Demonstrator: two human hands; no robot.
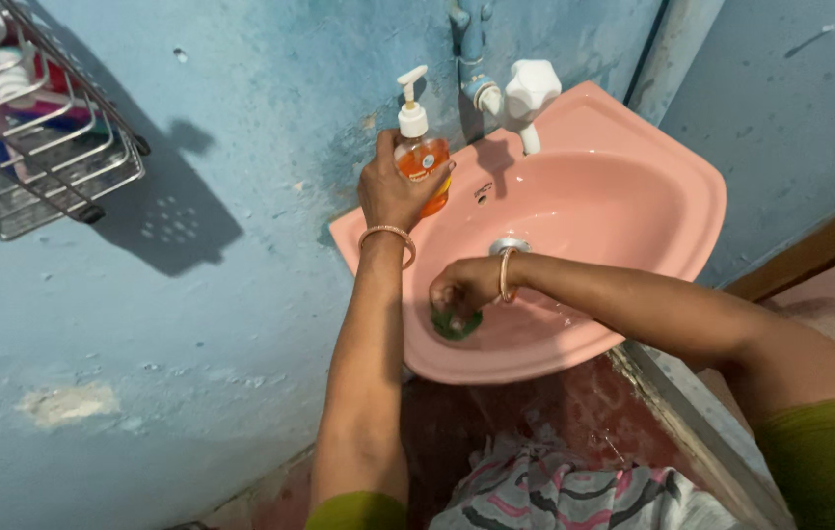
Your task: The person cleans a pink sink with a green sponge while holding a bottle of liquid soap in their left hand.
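I'm gripping the upright orange soap pump bottle at the pink sink's back-left corner with my left hand; my right hand, fingers closed on a green scrub pad, is pressing the front basin.

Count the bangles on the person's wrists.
2. One bangle circles the left wrist, below the left hand gripping the soap bottle. The other bangle circles the right wrist, over the pink sink.
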